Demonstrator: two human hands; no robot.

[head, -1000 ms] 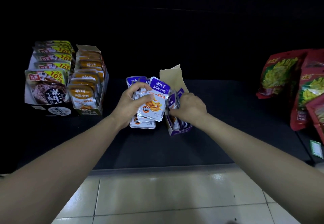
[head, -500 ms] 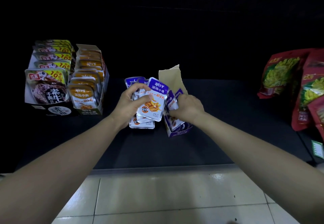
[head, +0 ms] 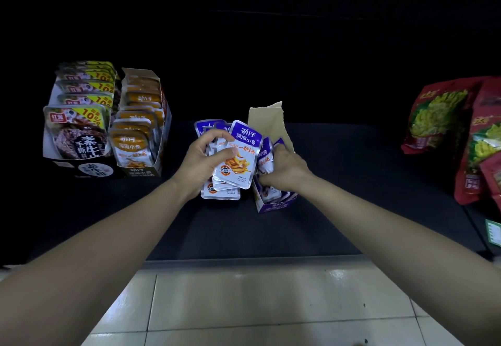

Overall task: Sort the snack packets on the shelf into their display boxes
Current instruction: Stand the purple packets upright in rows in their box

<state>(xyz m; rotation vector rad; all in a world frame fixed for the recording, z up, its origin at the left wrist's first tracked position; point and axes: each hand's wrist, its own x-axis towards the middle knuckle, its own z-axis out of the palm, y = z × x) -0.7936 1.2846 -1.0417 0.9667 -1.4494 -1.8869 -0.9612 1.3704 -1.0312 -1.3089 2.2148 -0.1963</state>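
The left hand [head: 206, 161] grips a loose stack [head: 238, 156] of purple fish-snack packets, thumb pressed across the front one, just above the shelf [head: 352, 183] and just left of the purple display box [head: 273, 206]. The right hand [head: 284, 168] reaches into that box, fingers curled round the boxed packets [head: 267, 157]; its fingertips are hidden

The stack is fanned, so a looser grip would likely let the lower packets slide out onto the shelf, or over its front edge to the tiled floor [head: 244, 305]. The light box could tip or skid if the right hand pushes sideways, and its torn cardboard flap [head: 267, 120] may snag an incoming packet

Only the right hand itself blocks the box opening. Well apart on the left stand an orange packet box [head: 141, 131] and a black display box [head: 76, 139], both full; red snack bags [head: 439, 118] lean at the right
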